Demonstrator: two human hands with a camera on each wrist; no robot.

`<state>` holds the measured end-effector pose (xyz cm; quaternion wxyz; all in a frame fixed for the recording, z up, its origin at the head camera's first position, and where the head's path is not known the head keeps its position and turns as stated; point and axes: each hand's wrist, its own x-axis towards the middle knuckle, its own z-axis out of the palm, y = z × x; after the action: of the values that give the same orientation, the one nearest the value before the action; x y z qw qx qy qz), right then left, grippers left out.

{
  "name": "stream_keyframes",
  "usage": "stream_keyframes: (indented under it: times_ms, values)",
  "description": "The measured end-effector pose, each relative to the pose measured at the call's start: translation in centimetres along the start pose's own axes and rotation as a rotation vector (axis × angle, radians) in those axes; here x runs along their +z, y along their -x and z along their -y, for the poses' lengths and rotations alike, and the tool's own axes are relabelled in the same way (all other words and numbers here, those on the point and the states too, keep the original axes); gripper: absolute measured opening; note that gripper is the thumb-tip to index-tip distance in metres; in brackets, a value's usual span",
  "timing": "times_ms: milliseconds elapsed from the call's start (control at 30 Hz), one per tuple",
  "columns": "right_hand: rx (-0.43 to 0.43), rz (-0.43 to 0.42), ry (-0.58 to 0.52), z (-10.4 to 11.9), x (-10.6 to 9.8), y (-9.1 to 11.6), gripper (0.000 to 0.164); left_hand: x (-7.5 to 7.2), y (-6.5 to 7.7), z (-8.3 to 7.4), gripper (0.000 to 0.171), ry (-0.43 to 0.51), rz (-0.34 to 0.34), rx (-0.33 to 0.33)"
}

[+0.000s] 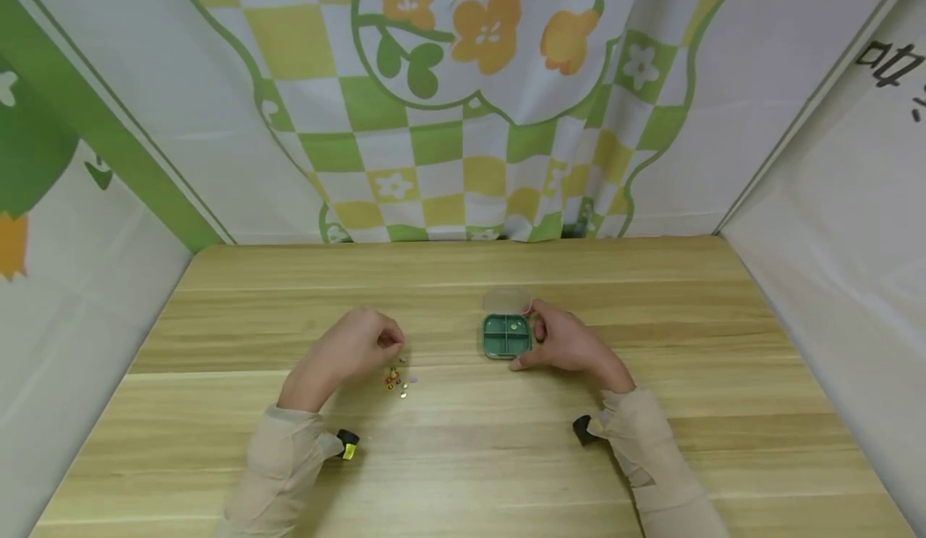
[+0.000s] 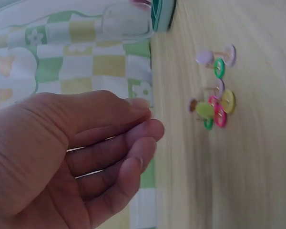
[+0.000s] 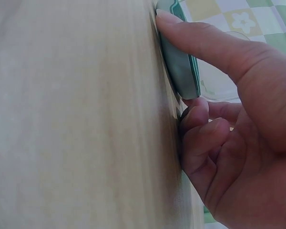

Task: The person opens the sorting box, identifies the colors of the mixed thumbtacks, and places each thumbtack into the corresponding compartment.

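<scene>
My left hand (image 1: 358,343) hovers beside a small group of thumbtacks (image 1: 393,379), thumb and index tips brought together. In the left wrist view, no item shows at the fingertips (image 2: 142,104), and I cannot tell whether a tack is hidden there. The flat round thumbtacks (image 2: 220,115) are pink, yellow, green and lilac. My right hand (image 1: 567,340) grips a green four-compartment box (image 1: 495,355) by its right side, thumb at the near edge and fingers at the far corner. Its transparent lid (image 1: 506,301) stands open at the back. One small yellowish piece (image 1: 514,326) lies in the back right compartment.
The box and tacks rest on a wood-grain table (image 1: 463,457). A checked floral curtain (image 1: 463,144) hangs behind the table's far edge, with white fabric walls on both sides. Each wrist carries a small black camera, such as the left one (image 1: 348,440).
</scene>
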<state>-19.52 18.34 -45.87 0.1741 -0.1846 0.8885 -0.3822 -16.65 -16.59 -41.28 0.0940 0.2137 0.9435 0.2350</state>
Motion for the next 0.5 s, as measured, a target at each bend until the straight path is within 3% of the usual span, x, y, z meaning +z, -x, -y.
stream_keyframes:
  times_ms: [233,500]
  values:
    - [0.002,-0.001,0.003,-0.1,0.2,-0.1,0.07,0.7,0.3,1.1,0.01,0.059,0.106,-0.029]
    - [0.01,-0.003,0.005,0.0,0.0,0.0,0.07,1.1,0.3,1.6,0.012,0.074,0.116,-0.044]
